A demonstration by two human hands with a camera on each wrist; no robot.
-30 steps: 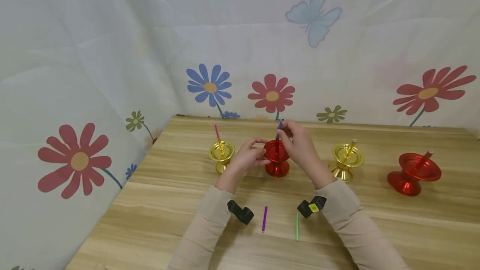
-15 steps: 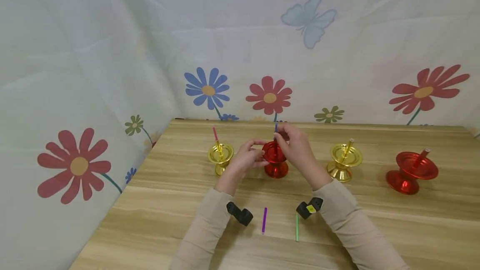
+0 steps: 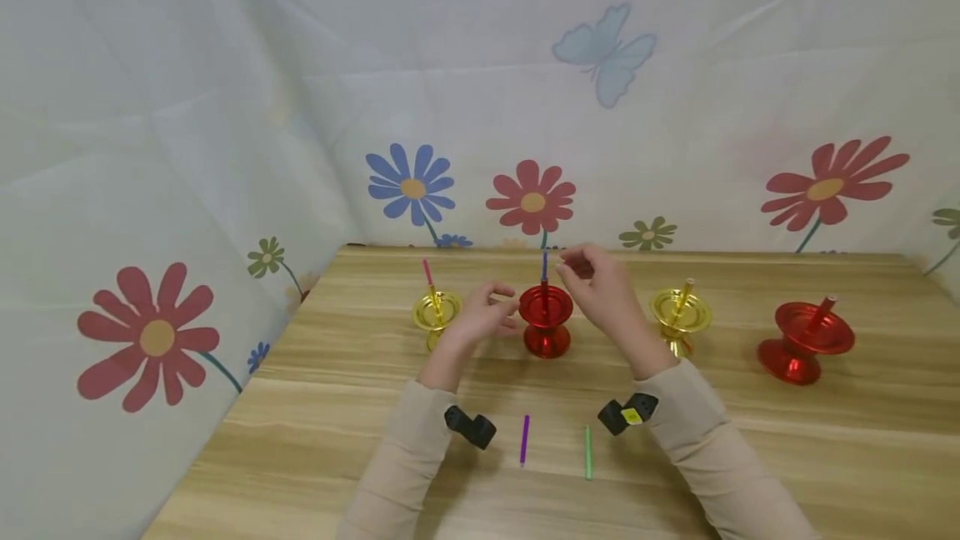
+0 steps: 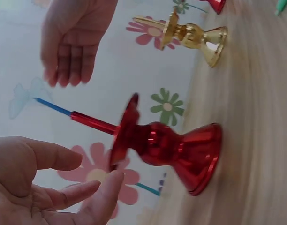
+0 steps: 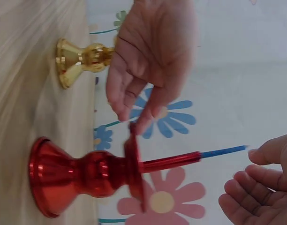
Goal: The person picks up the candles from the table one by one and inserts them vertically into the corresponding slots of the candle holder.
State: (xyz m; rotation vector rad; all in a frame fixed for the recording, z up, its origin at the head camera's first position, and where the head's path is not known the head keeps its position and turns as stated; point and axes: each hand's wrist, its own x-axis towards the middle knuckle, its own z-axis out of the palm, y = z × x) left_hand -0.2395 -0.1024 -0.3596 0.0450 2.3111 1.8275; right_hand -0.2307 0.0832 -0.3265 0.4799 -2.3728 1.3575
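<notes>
A shiny red candle holder [image 3: 547, 342] stands upright on the table between both hands. In its red centre tube a thin blue candle [image 3: 544, 265] sticks straight up. The left hand [image 3: 483, 315] is on the holder's left, fingers loosely bent and holding nothing, its fingertips near the dish rim in the left wrist view. On the other side the right hand [image 3: 600, 286] is apart from the blue candle, thumb and fingers relaxed with nothing between them; the right wrist view shows its thumb near the candle's tip [image 5: 244, 148].
Left of the hands stands a gold candle holder [image 3: 437, 309] with a pink candle [image 3: 427, 272]. To the right are another gold holder [image 3: 680, 312] and a red one [image 3: 817, 332], both without candles. A purple candle [image 3: 524, 440] and a green candle [image 3: 588, 452] lie in front.
The right hand lowered the blue candle into the red holder's tube, let go and drew back right. The left hand has left the holder's rim, moving slightly left.
</notes>
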